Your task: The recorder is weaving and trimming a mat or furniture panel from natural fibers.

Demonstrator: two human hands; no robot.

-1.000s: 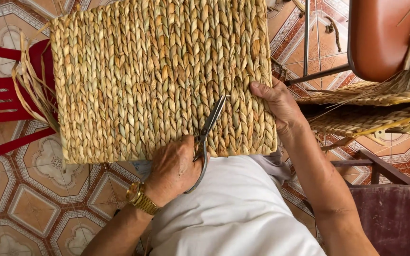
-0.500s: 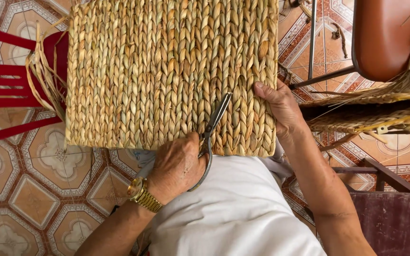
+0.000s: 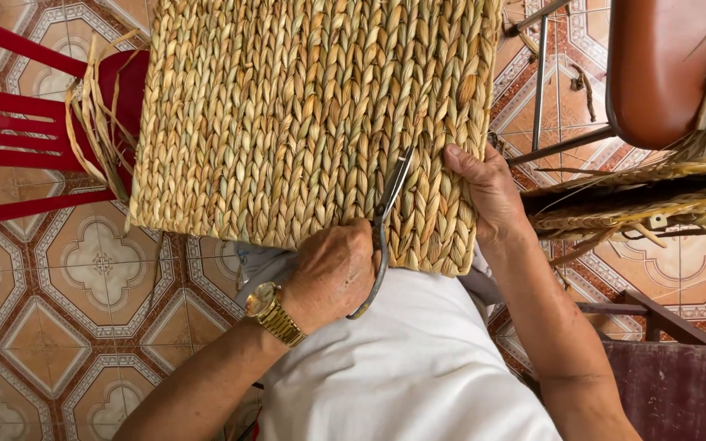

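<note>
**Scissors on the woven panel, near its lower right corner**

My left hand (image 3: pixel 332 273) has its fingers clamped through the loops of the metal scissors (image 3: pixel 382 229); the blades lie nearly together, flat on the weave, tips pointing away from the knuckles. My right hand (image 3: pixel 488 196) sits just beside those tips, fingers spread apart and pressed flat on the woven seagrass panel (image 3: pixel 288 122), thumb hooked round its right edge. The panel rests across my lap and runs up and away from both hands.

Judging by its look, the braiding is finished and even across the face; I see no stray ends near the blades. Loose fibre ends (image 3: pixel 96 131) hang off the far left edge, well apart from my fingers, over a red plastic chair (image 3: pixel 10 122). That side looks untrimmed. Beyond my right hand stand more woven pieces (image 3: pixel 647 200).
</note>
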